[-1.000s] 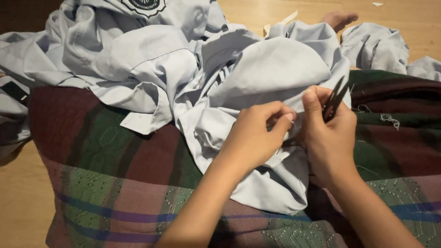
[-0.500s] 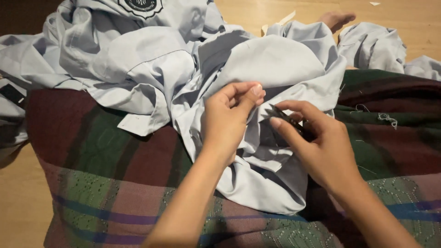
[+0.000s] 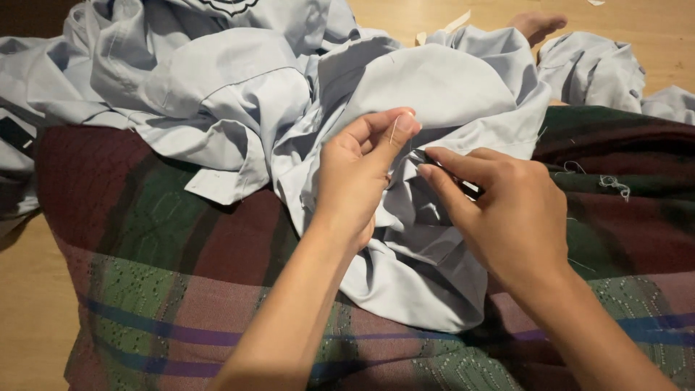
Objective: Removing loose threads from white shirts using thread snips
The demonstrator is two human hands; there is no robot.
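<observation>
A light blue shirt lies crumpled over my lap. My left hand is raised over it, thumb and forefinger pinched on a thin pale thread; I cannot tell whether a needle is on it. My right hand rests on the fabric just to the right, fingers pointing left. It is closed around a small dark tool, most of it hidden by the fingers. The two hands are a few centimetres apart.
A plaid cloth in maroon, green and purple covers my lap under the shirt. More pale blue garments are heaped at the upper left and upper right. A bare foot and paper scraps lie on the wooden floor.
My left hand has drawn up and left, away from the right hand, with the thread pinched in it. My right hand has turned down onto the fabric, hiding the dark tool.
</observation>
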